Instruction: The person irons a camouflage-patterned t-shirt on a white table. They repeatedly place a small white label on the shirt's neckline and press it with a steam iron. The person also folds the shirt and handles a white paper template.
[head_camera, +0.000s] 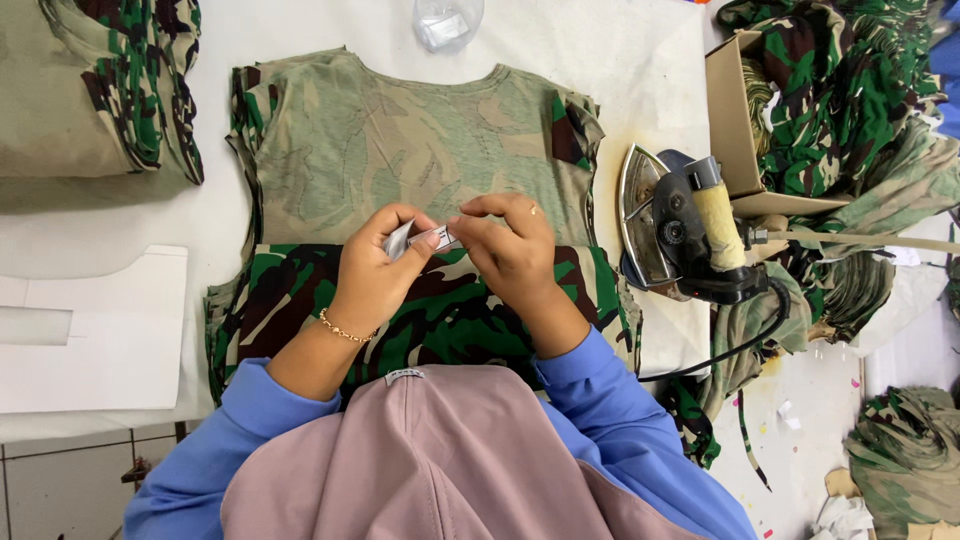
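A camouflage shirt (420, 150) lies inside out on the white table (620, 50), its lower part folded up to show the darker green print (440, 310). Over that fold, my left hand (375, 270) and my right hand (510, 245) meet and together pinch a small white-and-grey paper tag (425, 238) between thumbs and fingertips. A thin gold bracelet sits on my left wrist, a ring on my right hand. Blue sleeves cover both forearms.
An iron (680, 225) rests on its side right of the shirt, its cord running down. A cardboard box (735, 120) and piles of camouflage garments (850, 90) fill the right. Folded shirts (95, 90) sit top left, white paper (95, 330) at left, and a clear plastic bag (447, 22) lies at the top.
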